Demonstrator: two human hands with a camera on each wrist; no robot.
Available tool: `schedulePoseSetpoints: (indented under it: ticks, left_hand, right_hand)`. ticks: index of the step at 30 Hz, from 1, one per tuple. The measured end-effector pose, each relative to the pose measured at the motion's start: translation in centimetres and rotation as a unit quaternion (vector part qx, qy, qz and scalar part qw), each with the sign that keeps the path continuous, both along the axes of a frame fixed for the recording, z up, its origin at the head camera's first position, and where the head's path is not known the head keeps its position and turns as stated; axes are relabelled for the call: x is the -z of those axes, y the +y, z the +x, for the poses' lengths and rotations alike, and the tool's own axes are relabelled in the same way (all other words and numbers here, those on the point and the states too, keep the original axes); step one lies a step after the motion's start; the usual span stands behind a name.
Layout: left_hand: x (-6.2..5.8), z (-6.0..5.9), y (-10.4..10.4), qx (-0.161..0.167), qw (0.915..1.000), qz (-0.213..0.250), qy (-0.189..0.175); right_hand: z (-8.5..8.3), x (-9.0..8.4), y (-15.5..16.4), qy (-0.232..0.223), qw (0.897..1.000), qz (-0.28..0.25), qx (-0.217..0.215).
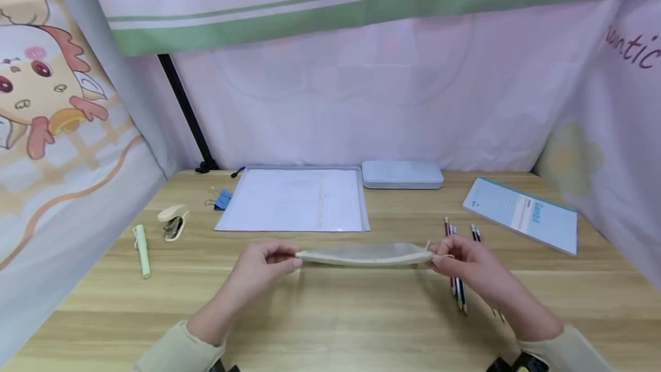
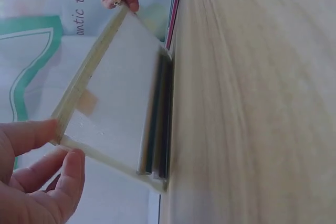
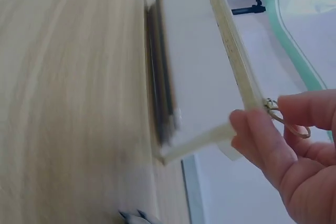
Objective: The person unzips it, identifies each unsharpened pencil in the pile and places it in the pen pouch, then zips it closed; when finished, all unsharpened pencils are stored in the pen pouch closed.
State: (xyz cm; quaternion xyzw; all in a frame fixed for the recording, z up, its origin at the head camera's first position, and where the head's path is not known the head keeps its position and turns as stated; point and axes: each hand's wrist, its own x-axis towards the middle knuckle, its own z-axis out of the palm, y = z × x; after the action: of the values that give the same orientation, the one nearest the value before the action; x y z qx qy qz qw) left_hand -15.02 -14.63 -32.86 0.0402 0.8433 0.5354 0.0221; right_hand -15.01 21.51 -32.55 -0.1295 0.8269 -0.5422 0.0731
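Between my two hands hangs a translucent zip pouch [image 2: 113, 87] with a cream border, upright just above the table. Several dark pencils [image 2: 156, 124] lie along its bottom, seen through its side in both wrist views. My left hand [image 1: 265, 266] pinches the pouch's top left corner between thumb and fingers. At the opposite top corner, my right hand [image 1: 467, 260] pinches the zip end, where a small looped cord [image 3: 286, 121] hangs from the zipper. Loose pencils [image 1: 458, 291] lie on the table beneath the right hand, partly hidden by it.
Behind the pouch lies a clear folder of white paper [image 1: 289, 200], with blue binder clips [image 1: 222, 200] beside it. A pale pencil case [image 1: 402, 175] and a blue notepad [image 1: 521, 214] are towards the back and right. At left are a stapler [image 1: 174, 223] and a green highlighter [image 1: 142, 251].
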Motion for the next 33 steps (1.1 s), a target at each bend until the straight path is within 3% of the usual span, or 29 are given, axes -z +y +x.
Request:
schedulePoseSetpoints:
  ticks: [7,11,15,25,33]
  left_hand:
    - [0.9,-0.3,-0.2,0.005,0.9979,0.045,-0.047]
    - [1.6,-0.9,-0.5,0.030,0.9942,0.076,-0.069]
    - [2.4,-1.7,-0.8,0.054,0.9914,0.074,-0.094]
    - [3.7,-3.8,0.0,0.094,0.9867,0.037,-0.128]
    - [3.6,-4.1,0.2,0.106,0.9870,0.008,-0.121]
  right_hand:
    - [-0.3,1.4,0.0,-0.078,0.994,-0.067,0.023]
    - [-0.9,2.0,0.1,-0.102,0.994,-0.045,0.002]
    - [-1.8,2.6,0.2,-0.117,0.992,-0.011,-0.038]
    - [-3.6,3.2,0.4,-0.106,0.989,0.062,-0.083]
    - [-3.8,3.4,0.0,-0.091,0.989,0.081,-0.082]
